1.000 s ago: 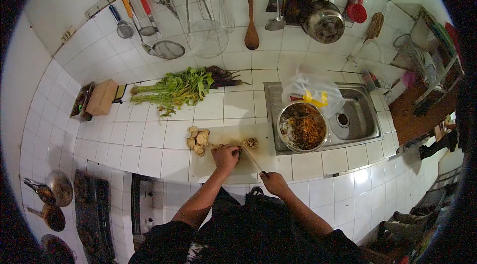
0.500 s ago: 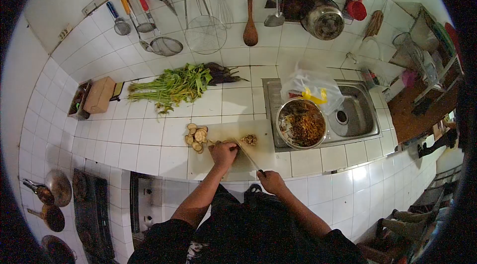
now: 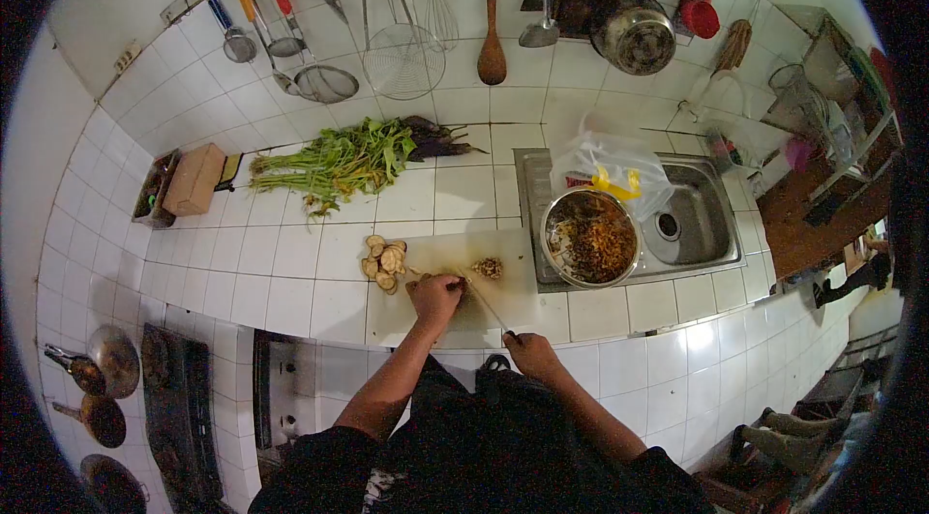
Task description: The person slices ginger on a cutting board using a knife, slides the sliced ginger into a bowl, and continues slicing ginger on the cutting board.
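Note:
On a pale cutting board [image 3: 505,309], my left hand [image 3: 437,299] has its fingers bent and pressed together over a pale tan piece of food, mostly hidden beneath them. My right hand [image 3: 532,357] grips the dark handle of a kitchen knife [image 3: 486,307]. Its blade points away from me and to the left, the tip close to my left fingertips. Pale tan rounds with brownish edges [image 3: 385,260], possibly mushrooms, are heaped at the board's left corner. A small pile of chopped bits [image 3: 488,268] sits beyond the knife.
A metal bowl [image 3: 631,260] of brown and orange chopped food stands on the steel sink's [image 3: 724,214] left side. Behind it lies a plastic bag [image 3: 619,166]. Leafy greens [image 3: 339,161] and dark eggplants [image 3: 440,139] lie at the back, near a brown box [image 3: 196,178]. Utensils hang above.
The knife blade has shifted very slightly against the left fingertips. Both hands stay nearly in place, and the whole view has moved a little.

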Motion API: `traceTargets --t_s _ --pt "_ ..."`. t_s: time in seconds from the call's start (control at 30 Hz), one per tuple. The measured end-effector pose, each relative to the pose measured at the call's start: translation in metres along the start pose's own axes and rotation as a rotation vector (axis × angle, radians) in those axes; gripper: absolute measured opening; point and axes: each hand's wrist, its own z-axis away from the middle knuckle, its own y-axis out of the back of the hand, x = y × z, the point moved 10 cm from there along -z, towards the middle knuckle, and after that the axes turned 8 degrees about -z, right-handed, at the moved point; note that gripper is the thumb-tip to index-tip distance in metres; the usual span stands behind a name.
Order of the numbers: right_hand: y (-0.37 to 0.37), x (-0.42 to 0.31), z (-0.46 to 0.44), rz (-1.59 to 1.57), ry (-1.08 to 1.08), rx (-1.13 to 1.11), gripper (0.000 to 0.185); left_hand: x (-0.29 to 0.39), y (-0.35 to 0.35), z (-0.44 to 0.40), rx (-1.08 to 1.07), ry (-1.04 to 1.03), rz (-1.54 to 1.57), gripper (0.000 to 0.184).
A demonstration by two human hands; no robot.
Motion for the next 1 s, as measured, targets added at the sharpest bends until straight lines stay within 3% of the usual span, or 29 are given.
traceTargets --t_s 0.2,0.47,0.77,1.0 --pt "0.000 -0.019 -0.003 0.118 0.245 0.039 0.059 0.003 -0.001 -0.002 0.021 -0.042 -0.003 0.021" --pt "0.005 -0.007 -0.006 -0.014 0.028 0.009 0.058 0.001 0.004 0.001 -0.023 0.027 -0.013 0.020" --pt "0.000 -0.020 -0.006 0.130 0.248 0.055 0.057 0.007 0.011 -0.002 0.010 0.004 -0.002 0.017" --pt "0.006 -0.006 -0.009 0.081 0.061 0.006 0.059 0.000 0.009 -0.003 -0.007 0.036 -0.004 0.012"
